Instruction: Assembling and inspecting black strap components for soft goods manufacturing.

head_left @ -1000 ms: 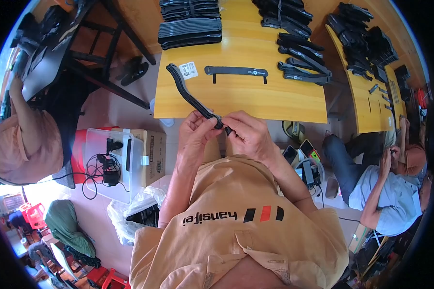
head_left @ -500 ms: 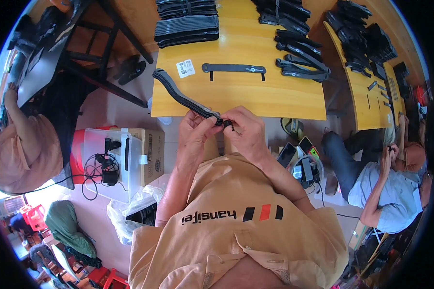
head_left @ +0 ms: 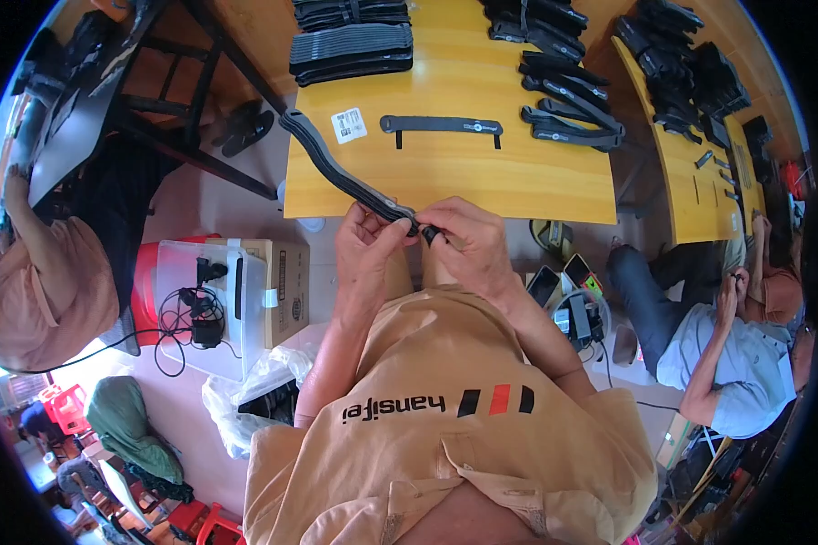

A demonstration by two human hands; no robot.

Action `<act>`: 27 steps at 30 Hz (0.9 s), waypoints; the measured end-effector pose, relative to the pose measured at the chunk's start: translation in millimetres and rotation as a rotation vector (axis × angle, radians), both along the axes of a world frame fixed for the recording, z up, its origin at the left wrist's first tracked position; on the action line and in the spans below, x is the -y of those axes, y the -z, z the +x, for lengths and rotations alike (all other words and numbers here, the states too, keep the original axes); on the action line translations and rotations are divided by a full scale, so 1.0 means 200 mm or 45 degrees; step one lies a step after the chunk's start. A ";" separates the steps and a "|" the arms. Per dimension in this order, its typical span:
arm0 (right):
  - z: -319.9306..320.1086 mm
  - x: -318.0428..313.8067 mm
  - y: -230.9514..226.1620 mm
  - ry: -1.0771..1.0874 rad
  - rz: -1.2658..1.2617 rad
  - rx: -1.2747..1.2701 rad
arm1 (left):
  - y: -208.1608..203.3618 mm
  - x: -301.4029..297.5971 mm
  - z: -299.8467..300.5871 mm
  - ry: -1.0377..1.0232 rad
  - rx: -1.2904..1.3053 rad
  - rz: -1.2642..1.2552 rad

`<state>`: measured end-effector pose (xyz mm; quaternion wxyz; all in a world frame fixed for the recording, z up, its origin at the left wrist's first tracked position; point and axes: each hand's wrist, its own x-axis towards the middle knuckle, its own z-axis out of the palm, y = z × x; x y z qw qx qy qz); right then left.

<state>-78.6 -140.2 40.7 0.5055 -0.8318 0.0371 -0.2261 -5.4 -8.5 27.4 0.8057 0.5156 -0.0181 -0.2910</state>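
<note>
A thin stack of grey-and-black fabric straps slants from the table's front left down to my lap. My left hand is closed on its near end, thumb on top. Just to the right, my right hand pinches a small black piece at that same end; whether it is a loop or a strap tip I cannot tell. Beyond my hands a single grey strap with two short black tabs lies flat on the yellow table, beside a white printed label.
Strap stacks stand at the table's far left, and looser strap bundles at the right. A clear plastic bin with black cables and a carton are on my left. Co-workers sit on both sides.
The far end of the strap stack has shifted slightly up and to the left. Both hands stay at its near end, with small finger movements.
</note>
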 end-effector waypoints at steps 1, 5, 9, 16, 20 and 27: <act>0.00 0.00 0.01 0.001 0.001 -0.001 | 0.00 0.00 0.00 -0.008 0.031 0.005; 0.00 0.01 0.03 -0.012 0.012 0.055 | 0.00 0.01 -0.01 -0.032 0.079 0.052; 0.01 0.00 0.05 0.057 -0.138 0.097 | 0.00 0.03 -0.02 -0.030 0.136 0.083; 0.01 0.06 0.02 0.129 -0.050 0.022 | -0.06 0.06 -0.11 0.049 0.136 0.081; -0.02 0.10 -0.01 -0.014 0.437 -0.052 | -0.04 0.05 -0.06 0.050 0.122 0.067; -0.04 0.08 -0.02 -0.047 0.018 0.028 | -0.01 0.03 -0.04 0.130 -0.132 -0.146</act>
